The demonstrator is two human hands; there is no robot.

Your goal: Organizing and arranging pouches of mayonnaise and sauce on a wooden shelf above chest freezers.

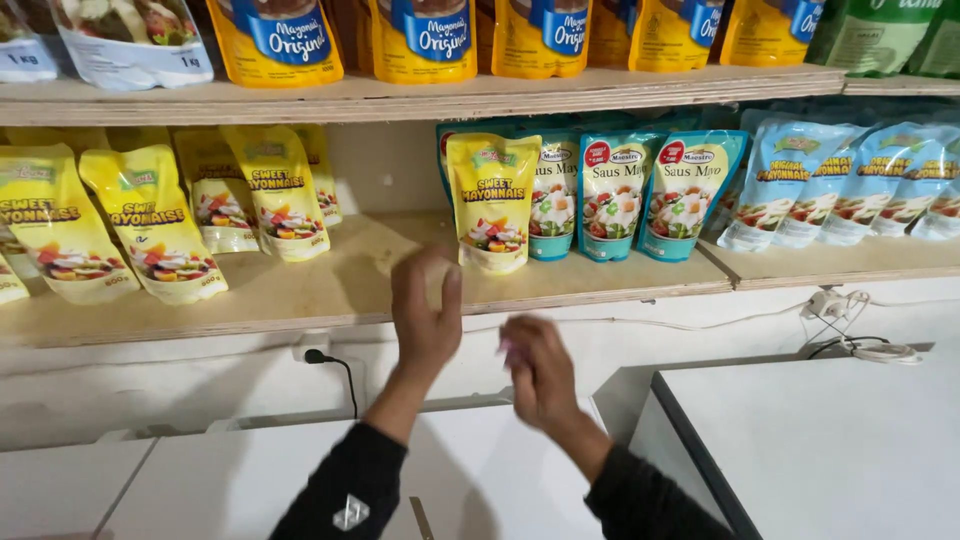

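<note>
— Hands first, head view: our left hand (425, 315) is raised, fingers loosely spread, holding nothing, just below the yellow pouch (493, 203) on the wooden shelf (330, 290).
— Our right hand (538, 372)?
— Blurred, curled; we cannot tell its grip. Reaching up squarely for the pouch's lower edge seems best to us.

Head camera faces wooden shelf (330, 300) closely, angled down.
</note>
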